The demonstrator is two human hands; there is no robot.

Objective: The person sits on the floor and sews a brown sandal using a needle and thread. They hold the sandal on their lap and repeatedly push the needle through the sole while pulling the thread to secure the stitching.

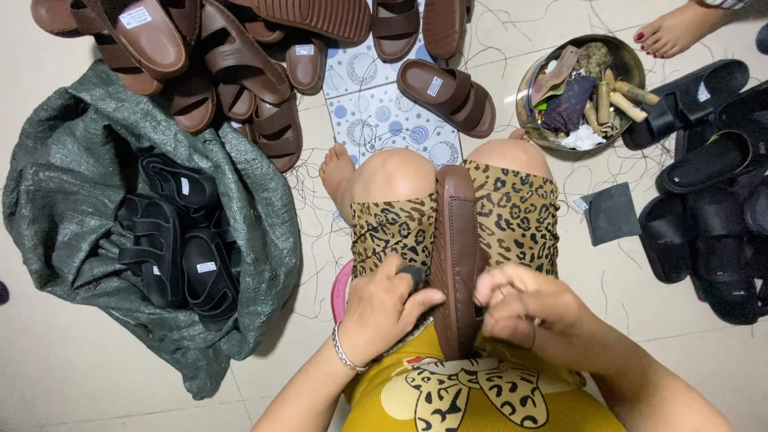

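A brown sandal (pixel 456 256) stands on edge between my knees, sole facing left, clamped by my legs in leopard-print shorts. My left hand (pixel 384 308) presses against the sandal's left side and pinches a small dark tool at its fingertips. My right hand (pixel 520 308) is closed against the sandal's right side, fingers curled as if gripping thread or a needle; what it holds is too small to tell.
A green woven sack (pixel 72 184) holding black sandals (pixel 172 240) lies at left. Several brown sandals (pixel 232 64) are piled at top. A metal bowl (pixel 534 80) of tools and thread spools sits at upper right, black sandals (pixel 712 200) at right. Another person's foot (pixel 676 30) shows at top right.
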